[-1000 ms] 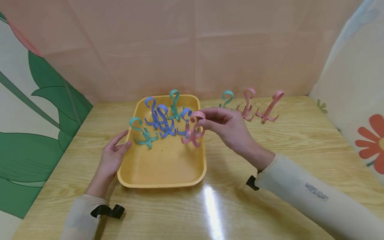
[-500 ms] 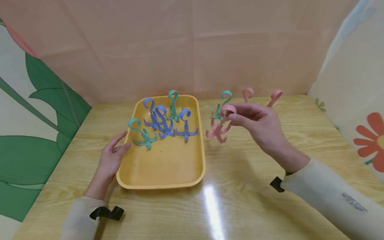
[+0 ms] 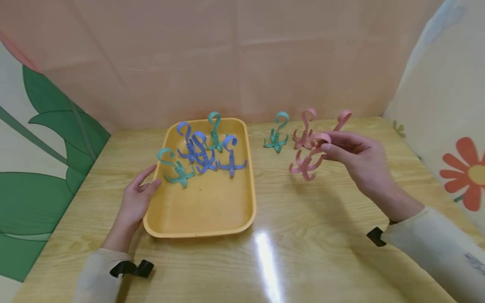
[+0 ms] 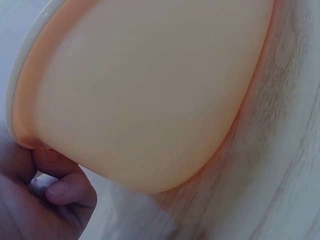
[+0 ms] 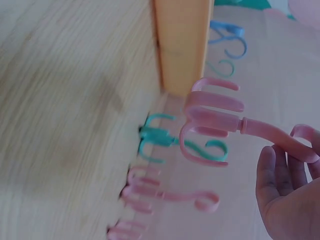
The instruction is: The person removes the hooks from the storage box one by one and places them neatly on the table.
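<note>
Your right hand (image 3: 360, 162) pinches the pink four-pronged hook (image 3: 305, 165) by its curl, likely apt for light, stiff plastic, while your left hand (image 3: 135, 200) grips the yellow tray (image 3: 204, 212).

Pale sleeves (image 3: 432, 248); black straps (image 3: 126, 268)

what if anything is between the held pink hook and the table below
Nothing visible: the right hand holds the pink hook over the table, and the nearest green hook stands farther back, to its left.
</note>
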Motion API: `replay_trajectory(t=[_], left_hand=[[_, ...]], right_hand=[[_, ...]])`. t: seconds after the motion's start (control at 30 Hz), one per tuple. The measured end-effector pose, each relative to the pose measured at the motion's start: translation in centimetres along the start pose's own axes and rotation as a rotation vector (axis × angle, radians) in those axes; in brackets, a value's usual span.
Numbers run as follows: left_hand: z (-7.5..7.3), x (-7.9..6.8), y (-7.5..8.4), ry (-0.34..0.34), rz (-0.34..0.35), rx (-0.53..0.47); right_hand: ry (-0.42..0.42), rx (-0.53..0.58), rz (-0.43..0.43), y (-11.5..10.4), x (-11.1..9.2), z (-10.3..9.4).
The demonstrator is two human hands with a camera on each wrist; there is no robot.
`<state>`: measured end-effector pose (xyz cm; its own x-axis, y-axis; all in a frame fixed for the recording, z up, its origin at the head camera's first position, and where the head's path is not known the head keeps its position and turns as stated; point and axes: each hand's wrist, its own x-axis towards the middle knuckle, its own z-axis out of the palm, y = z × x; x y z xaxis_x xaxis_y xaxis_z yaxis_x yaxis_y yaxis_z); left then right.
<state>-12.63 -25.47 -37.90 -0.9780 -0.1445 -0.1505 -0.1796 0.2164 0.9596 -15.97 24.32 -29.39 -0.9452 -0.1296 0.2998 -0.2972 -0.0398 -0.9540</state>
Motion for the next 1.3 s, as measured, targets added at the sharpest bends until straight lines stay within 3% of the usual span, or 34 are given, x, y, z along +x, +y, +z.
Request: replay_trajectory(t=[0.17,0.5,0.93,1.3], left_hand=[[0.0,0.0,0.1,0.008,-0.019,0.0],[0.0,0.0,-0.2,0.011,0.016,0.002],[-0.1,0.1,-0.2,0.013,0.011,-0.001],[-0.1,0.2,-0.3,0.007,0.016,-0.033]], right_hand=[[0.02,-0.009,-0.009,0.5,-0.1,-2.1],[0.107,0.059,-0.008,1.3,-0.2,-6.3],[0.224,0.14,0.079,1.8,0.2,-10.7],[0.343,0.203,0.143,2.6,0.6,-13.2]])
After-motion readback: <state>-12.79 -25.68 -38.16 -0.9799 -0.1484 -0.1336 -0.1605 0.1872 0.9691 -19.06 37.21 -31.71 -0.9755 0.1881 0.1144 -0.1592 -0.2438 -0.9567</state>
